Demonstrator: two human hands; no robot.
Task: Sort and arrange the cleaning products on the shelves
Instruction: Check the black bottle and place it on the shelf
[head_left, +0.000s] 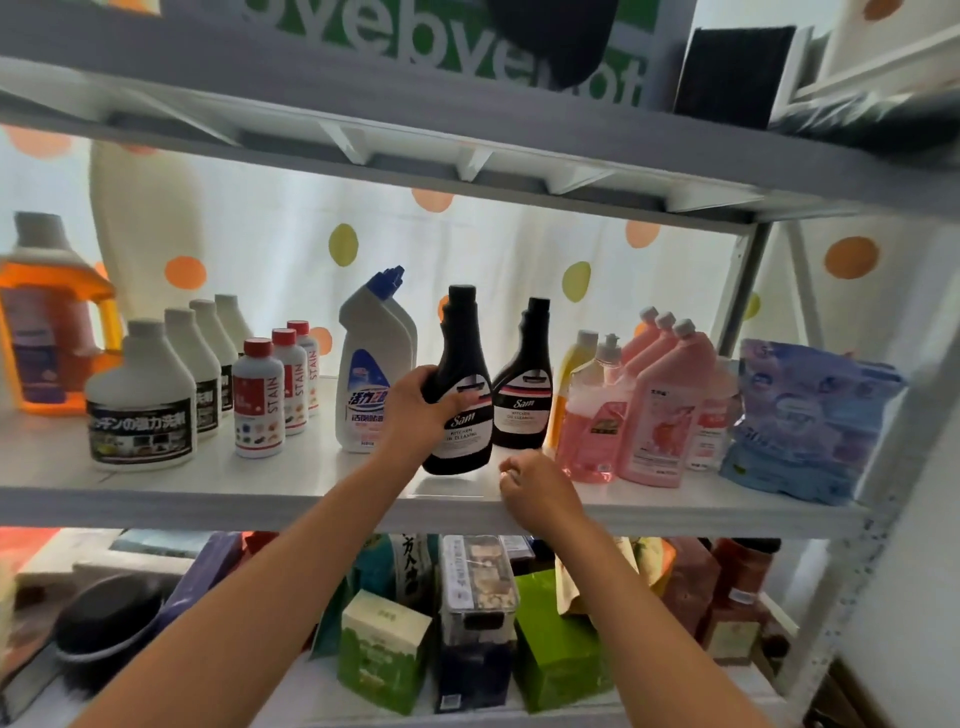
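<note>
Middle shelf (218, 499), white, rows of cleaning bottles grouped by kind. Front black bottle (460, 384) upright, slightly tilted, long axis near vertical, just ahead-left of second black bottle (524, 379). Left hand (415, 410) wrapped round front bottle's waist, fingers gripping. Right hand (537, 488) nearby at shelf edge, loosely curled, holding nothing.
</note>
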